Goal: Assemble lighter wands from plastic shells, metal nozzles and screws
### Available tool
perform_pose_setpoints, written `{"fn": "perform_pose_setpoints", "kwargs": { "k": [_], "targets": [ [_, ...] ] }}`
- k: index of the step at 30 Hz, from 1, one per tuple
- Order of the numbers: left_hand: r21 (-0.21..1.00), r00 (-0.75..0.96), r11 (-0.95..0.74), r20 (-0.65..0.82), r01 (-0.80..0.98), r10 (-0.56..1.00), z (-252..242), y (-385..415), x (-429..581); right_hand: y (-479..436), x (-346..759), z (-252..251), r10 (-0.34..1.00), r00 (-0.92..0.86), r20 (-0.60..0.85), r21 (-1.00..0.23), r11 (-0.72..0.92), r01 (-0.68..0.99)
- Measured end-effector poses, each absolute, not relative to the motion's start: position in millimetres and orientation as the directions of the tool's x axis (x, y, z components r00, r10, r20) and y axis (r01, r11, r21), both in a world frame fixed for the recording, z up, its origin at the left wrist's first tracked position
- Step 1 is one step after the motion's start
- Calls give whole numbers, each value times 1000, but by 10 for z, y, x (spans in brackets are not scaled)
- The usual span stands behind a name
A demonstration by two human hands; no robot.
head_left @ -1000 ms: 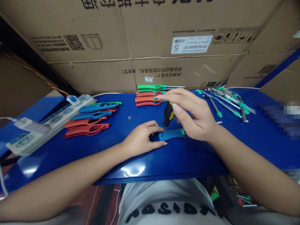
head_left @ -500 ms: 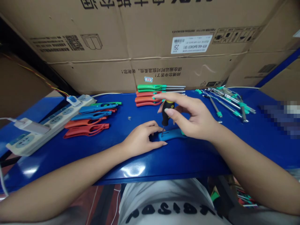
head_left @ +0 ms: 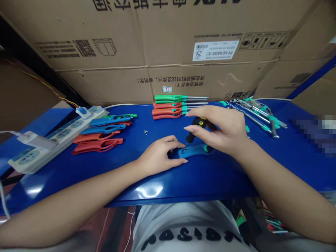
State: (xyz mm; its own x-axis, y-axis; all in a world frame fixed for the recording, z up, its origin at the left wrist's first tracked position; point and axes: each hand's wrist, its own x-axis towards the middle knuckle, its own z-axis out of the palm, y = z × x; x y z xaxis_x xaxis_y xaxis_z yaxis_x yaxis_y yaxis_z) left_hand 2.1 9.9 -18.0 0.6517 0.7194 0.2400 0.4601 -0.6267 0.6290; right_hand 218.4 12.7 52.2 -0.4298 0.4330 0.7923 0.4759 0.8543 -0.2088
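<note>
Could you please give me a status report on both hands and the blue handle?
Right hand around black screwdriver, tip down on blue handle. Left hand bracing its left end. No obstruction seen there.

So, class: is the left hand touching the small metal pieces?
Apart: the head view shows bare blue tabletop between the left hand and the small metal pieces.

screwdriver (head_left: 190, 136): was black with yellow on the handle
casing under it (head_left: 197, 151): was plain blue, plus a teal-green piece near one end
left pile (head_left: 97, 145): mixed red, orange, blue and a bit of green
middle row (head_left: 167, 112): was green, red and orange, silver rods, mint collars
loose rods (head_left: 258, 122): were silver with mint ends
tabletop (head_left: 223, 182): was deep blue
cardboard (head_left: 168, 42): was brown, black print
</note>
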Motion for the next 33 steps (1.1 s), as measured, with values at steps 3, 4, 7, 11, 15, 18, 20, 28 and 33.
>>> {"fn": "perform_pose_setpoints", "kwargs": {
  "k": [3,4,7,11,15,18,20,28,33],
  "targets": [
    [631,656,-628,239,456,716,-182,98,19,113,2176,509,508,-482,714,-306,845,439],
    [629,658,-630,240,455,714,-183,99,18,111,2172,501,546,-495,676,-365,831,419],
    [622,653,-631,242,463,718,-189,100,17,118,2165,474,574,-480,663,-387,812,436],
    [624,649,-633,251,458,718,-183,100,18,122,2164,469,478,-433,764,-209,818,536],
    [625,651,-628,240,463,720,-162,97,23,103,2144,494,544,-465,698,-373,831,413],
    [620,648,-626,236,473,724,-161,97,23,110,2145,504,548,-448,707,-400,831,386],
    [624,647,-625,239,469,724,-167,97,23,121,2157,505,489,-413,768,-297,844,447],
    [623,652,-618,218,479,726,-150,92,24,102,2146,515,564,-539,626,-466,825,321],
    [606,654,-641,248,470,714,-184,103,19,126,2176,490,436,-509,742,-208,871,444]
  ]
}}
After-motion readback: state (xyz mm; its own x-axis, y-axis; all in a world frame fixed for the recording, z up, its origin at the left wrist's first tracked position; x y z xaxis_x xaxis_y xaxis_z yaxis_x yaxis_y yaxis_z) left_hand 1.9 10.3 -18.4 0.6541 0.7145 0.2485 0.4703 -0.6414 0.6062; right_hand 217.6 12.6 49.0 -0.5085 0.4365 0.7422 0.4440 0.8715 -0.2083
